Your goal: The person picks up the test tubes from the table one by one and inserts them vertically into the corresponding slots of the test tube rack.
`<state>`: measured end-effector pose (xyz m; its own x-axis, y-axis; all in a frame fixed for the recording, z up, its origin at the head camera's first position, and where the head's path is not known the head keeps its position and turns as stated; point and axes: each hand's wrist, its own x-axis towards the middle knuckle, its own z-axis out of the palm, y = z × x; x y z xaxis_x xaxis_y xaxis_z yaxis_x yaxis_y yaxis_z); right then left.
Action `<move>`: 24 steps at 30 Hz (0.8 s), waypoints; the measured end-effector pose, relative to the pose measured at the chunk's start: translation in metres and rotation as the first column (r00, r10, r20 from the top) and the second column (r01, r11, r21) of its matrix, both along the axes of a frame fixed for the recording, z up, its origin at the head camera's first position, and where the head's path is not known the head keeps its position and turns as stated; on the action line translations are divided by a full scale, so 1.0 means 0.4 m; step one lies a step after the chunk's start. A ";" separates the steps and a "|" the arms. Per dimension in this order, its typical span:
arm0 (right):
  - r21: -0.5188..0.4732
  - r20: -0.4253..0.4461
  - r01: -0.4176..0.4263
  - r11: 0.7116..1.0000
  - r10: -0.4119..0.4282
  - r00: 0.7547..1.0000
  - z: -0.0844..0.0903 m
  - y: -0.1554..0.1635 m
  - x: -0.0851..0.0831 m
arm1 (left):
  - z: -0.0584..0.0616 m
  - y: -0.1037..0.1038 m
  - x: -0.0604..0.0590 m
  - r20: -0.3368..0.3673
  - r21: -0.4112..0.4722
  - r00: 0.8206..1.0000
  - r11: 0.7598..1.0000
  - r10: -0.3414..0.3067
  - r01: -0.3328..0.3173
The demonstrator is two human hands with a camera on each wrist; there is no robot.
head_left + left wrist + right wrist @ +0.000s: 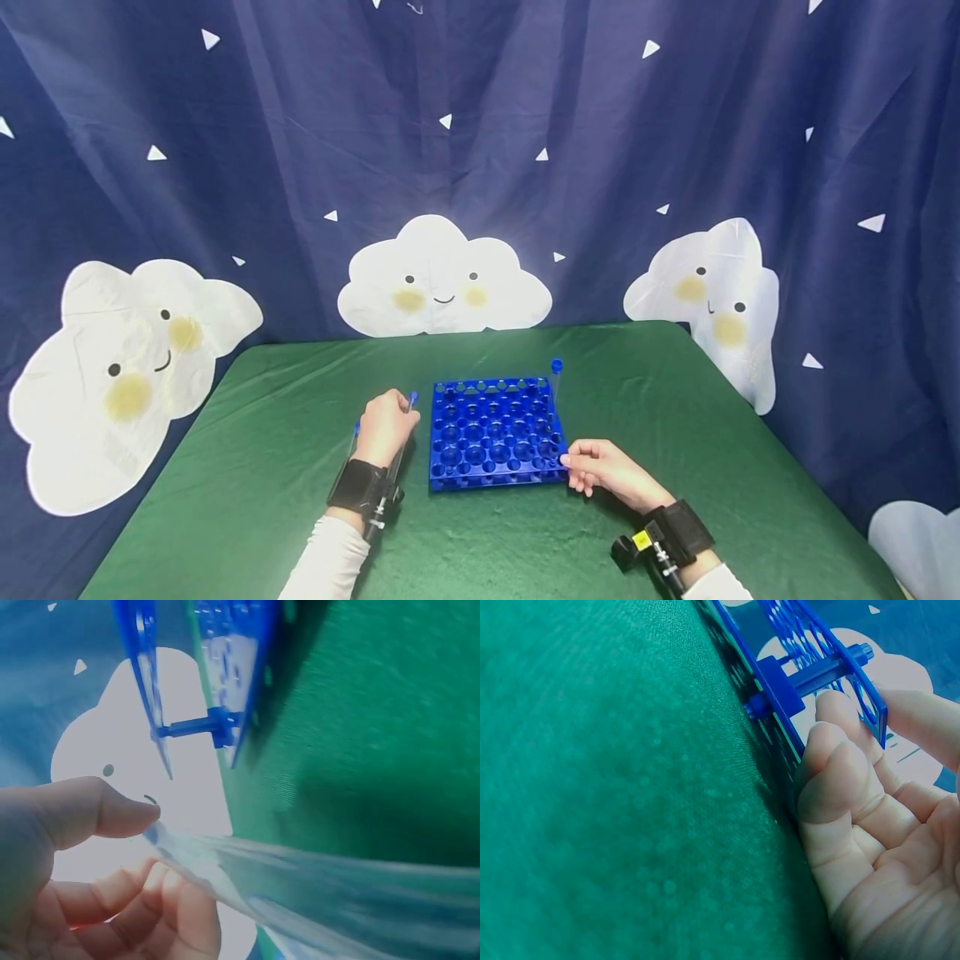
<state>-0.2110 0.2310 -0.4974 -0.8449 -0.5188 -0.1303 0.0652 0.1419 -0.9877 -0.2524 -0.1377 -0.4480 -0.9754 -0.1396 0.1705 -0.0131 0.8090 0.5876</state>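
Observation:
A blue two-tier test tube rack (487,479) stands on the table. My right hand (611,475) pinches its near right corner; in the right wrist view the thumb and fingers (840,769) grip the upper plate's edge. Left of the rack, my left hand (386,429) holds a clear test tube (337,877) with a blue cap (413,398) between thumb and fingers. A second blue cap (357,429) shows at that hand's left side; how its tube is held is hidden. One capped test tube (557,383) stands upright at the rack's back right corner.
A green cloth (480,542) covers the table, which ends at a dark blue curtain (480,108) printed with white clouds. Each wrist wears a black strap with a small camera, the right camera (624,552) jutting out over the cloth.

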 end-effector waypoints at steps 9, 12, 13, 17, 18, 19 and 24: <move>-0.004 0.002 -0.002 1.000 0.002 1.000 0.003 0.000 0.002 | 0.059 0.028 0.013 -0.161 0.080 0.987 0.997 0.010 0.003; -0.005 0.004 0.001 1.000 0.000 1.000 0.003 0.000 0.003 | 0.082 0.042 0.022 -0.211 0.103 0.977 0.995 0.007 0.015; -0.004 0.005 0.001 1.000 0.000 1.000 0.003 0.000 0.003 | 0.089 0.048 0.025 -0.228 0.110 0.974 0.994 0.007 0.019; 0.002 0.002 0.002 1.000 -0.002 1.000 0.001 0.000 0.003 | 0.116 0.072 0.034 -0.298 0.130 0.955 0.991 -0.001 0.041; 0.003 0.002 0.002 1.000 -0.002 1.000 0.001 0.001 0.003 | 0.122 0.078 0.035 -0.316 0.135 0.949 0.990 -0.005 0.050; 0.003 0.000 0.002 1.000 -0.002 1.000 0.001 0.001 0.002 | 0.128 0.085 0.037 -0.332 0.139 0.943 0.989 -0.009 0.059; 0.000 -0.006 0.002 1.000 -0.002 1.000 0.001 0.001 0.002 | 0.155 0.116 0.038 -0.387 0.166 0.922 0.981 -0.027 0.098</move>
<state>-0.2101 0.2312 -0.4970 -0.8467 -0.5171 -0.1256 0.0599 0.1421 -0.9880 -0.2372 -0.0913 -0.3858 -0.8487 -0.1437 0.5090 0.2879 0.6818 0.6725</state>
